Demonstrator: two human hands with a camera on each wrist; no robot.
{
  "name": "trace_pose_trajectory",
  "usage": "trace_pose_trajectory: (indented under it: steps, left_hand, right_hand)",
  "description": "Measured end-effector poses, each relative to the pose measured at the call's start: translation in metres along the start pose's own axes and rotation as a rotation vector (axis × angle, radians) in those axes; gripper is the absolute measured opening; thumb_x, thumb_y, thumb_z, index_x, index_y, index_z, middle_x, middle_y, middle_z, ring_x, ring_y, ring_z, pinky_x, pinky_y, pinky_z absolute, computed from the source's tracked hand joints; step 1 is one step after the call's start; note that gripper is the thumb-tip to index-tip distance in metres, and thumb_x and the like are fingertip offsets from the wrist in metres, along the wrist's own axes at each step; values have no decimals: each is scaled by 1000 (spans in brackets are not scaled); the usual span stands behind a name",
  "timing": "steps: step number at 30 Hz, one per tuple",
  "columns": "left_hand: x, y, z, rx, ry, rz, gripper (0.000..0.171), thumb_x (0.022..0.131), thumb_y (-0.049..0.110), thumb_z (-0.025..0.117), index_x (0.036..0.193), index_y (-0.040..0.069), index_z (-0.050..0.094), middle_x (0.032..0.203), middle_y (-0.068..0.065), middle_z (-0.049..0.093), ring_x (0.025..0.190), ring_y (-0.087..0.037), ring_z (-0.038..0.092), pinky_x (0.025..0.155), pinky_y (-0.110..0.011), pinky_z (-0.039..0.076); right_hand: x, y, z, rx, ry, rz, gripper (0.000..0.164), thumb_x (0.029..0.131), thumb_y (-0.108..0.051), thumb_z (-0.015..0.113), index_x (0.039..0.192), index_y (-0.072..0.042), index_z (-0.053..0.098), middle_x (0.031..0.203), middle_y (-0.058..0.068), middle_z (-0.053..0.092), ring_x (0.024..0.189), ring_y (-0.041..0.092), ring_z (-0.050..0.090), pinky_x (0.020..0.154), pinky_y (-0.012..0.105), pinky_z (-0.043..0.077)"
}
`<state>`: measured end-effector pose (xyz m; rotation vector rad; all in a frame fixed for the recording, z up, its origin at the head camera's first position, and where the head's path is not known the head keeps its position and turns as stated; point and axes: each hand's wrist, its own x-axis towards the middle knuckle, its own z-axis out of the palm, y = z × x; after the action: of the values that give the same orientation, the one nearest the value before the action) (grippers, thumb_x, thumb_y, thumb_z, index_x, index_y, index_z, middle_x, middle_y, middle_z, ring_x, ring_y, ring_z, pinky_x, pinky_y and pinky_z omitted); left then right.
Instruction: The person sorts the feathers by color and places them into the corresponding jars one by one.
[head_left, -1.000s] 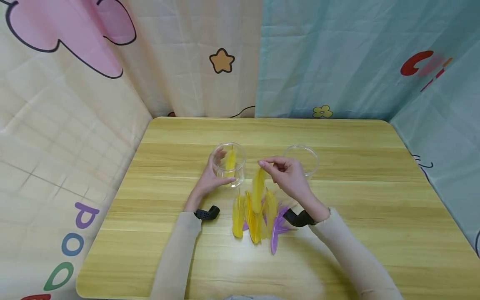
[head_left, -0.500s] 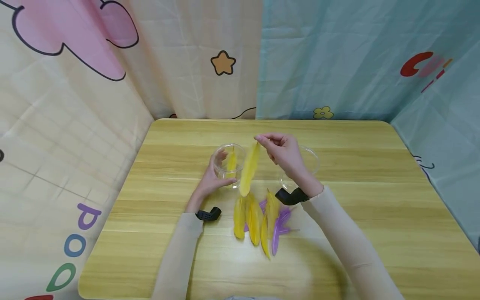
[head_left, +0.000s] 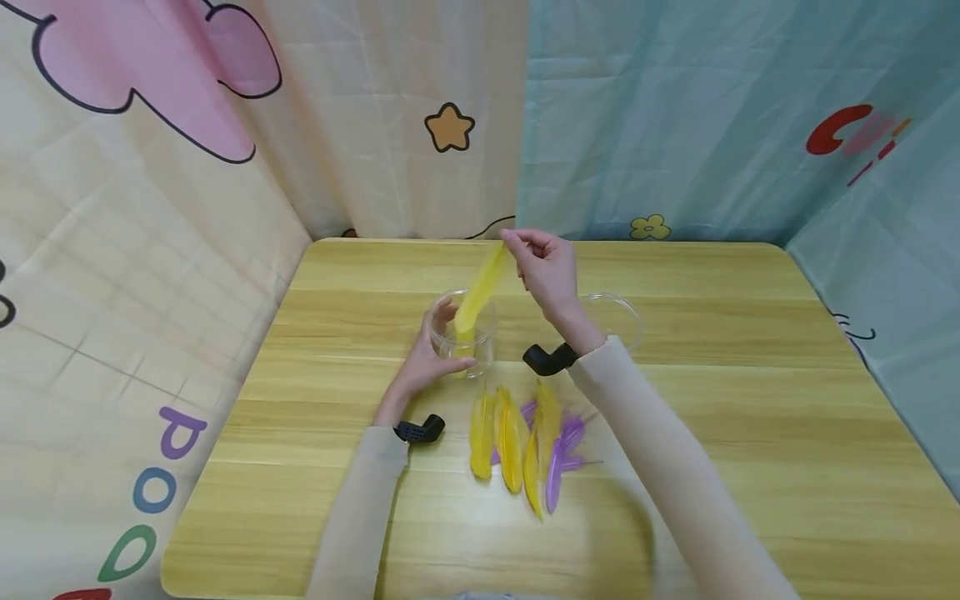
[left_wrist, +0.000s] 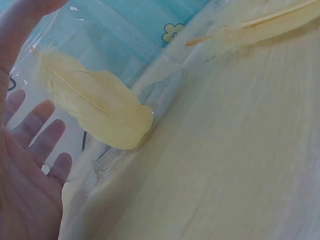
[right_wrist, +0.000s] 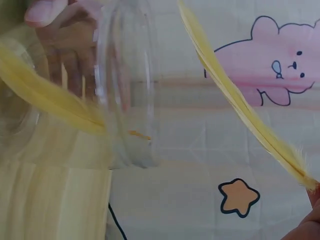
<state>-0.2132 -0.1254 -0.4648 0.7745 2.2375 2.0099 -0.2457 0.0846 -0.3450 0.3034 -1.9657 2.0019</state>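
My left hand (head_left: pixel 422 367) grips a clear round jar (head_left: pixel 486 354) from its left side, thumb across the front. A yellow feather (left_wrist: pixel 95 100) stands inside the jar, its quill toward the opening. Above and right of the jar, my right hand (head_left: pixel 549 271) pinches another yellow feather (head_left: pixel 482 287) by its quill end. That feather slants down to the left, its broad tip over the jar's mouth in the head view. In the right wrist view, the held feather (right_wrist: pixel 240 105) is seen apart from the jar's rim (right_wrist: pixel 102 65).
Several yellow feathers (head_left: pixel 510 442) lie on the wooden table (head_left: pixel 300 467) in front of the jar. Purple feathers (head_left: pixel 555 471) lie partly under them. Behind my right forearm is a clear round container or lid (head_left: pixel 639 321). Curtains (head_left: pixel 375 167) hang around the table's back and sides.
My right hand has lifted a yellow feather from the pile and moved it up, away and left, to above the jar. My left hand has kept its hold on the jar.
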Motion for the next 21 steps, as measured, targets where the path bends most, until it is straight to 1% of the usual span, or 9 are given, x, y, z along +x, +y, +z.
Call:
trace_pose_trajectory:
  steps: [3, 5, 8, 11, 13, 17, 19, 21]
  left_hand:
    - [-1, -3, 2, -15, 0, 10, 102, 70, -4, 80, 148, 4, 15, 142, -25, 30, 134, -41, 24, 108, -56, 17]
    - [-1, -4, 3, -30, -2, 10, 102, 70, -4, 81, 148, 4, 15, 143, -28, 28, 134, -44, 22, 108, -57, 15]
    - [-2, -6, 3, -38, -1, 2, 102, 70, -3, 80, 148, 3, 14, 143, -31, 26, 134, -45, 20, 107, -58, 15]
    - [-2, -7, 3, -31, 4, -17, 102, 70, -3, 80, 148, 3, 14, 144, -28, 27, 135, -41, 22, 107, -57, 17]
    - [-2, -7, 3, -14, 6, -20, 102, 70, -3, 80, 148, 4, 14, 145, -26, 27, 135, -39, 22, 107, -57, 18]
    - [0, -6, 2, 7, 7, -5, 102, 70, -4, 80, 147, 2, 14, 145, -25, 28, 135, -39, 23, 108, -55, 17]
    - [1, -5, 1, 13, 7, 2, 101, 70, -4, 80, 147, 1, 14, 145, -25, 28, 135, -38, 23, 109, -52, 16]
    - [2, -4, 0, 22, 7, 1, 101, 70, -4, 80, 147, 1, 14, 145, -25, 28, 135, -37, 23, 110, -50, 16]
  right_hand:
    - [-4, 14, 4, -67, -5, 35, 27, 87, -26, 71, 93, 0, 73, 48, 4, 45, 35, 13, 35, 35, 24, 28]
    - [-8, 20, 5, -85, -21, 89, 30, 87, -28, 70, 94, 0, 73, 48, 2, 45, 35, 12, 34, 35, 23, 28]
    - [-14, 28, 5, -57, -65, 188, 36, 87, -32, 70, 99, 2, 72, 50, 1, 45, 38, 10, 34, 37, 22, 27]
    - [-19, 32, 4, -31, -101, 267, 40, 86, -36, 69, 102, 1, 71, 52, 1, 47, 40, 9, 35, 39, 21, 28]
    - [-22, 34, 2, -26, -115, 293, 40, 86, -39, 69, 102, -1, 72, 53, 1, 47, 40, 10, 36, 39, 21, 30]
    - [-28, 33, -4, -20, -148, 305, 40, 87, -40, 68, 104, -4, 72, 54, 3, 46, 41, 11, 36, 39, 22, 31]
    - [-35, 32, -10, -25, -178, 321, 39, 88, -39, 67, 105, -5, 71, 55, 3, 46, 41, 11, 36, 39, 22, 32]
    - [-46, 31, -16, -40, -229, 332, 37, 90, -37, 64, 107, -5, 70, 56, 4, 47, 41, 12, 36, 39, 23, 31]
